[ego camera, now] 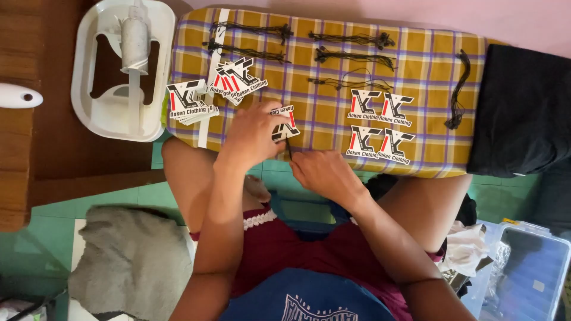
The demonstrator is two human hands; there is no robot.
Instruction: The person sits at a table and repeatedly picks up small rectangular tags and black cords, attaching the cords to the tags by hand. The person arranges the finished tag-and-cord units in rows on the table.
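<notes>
Left hand (253,134) pinches a tag (286,123) at the near edge of the plaid board (428,65). The tag is a die-cut white card with black and red graphics. Right hand (324,172), fingers closed, grips a black string (289,148) just below the tag. Four matching tags (380,126) lie further right.

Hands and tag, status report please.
Left hand pinching white printed cardboard tag. Right hand holding thin black string at tag. Nothing in the way on yellow plaid board.
</notes>
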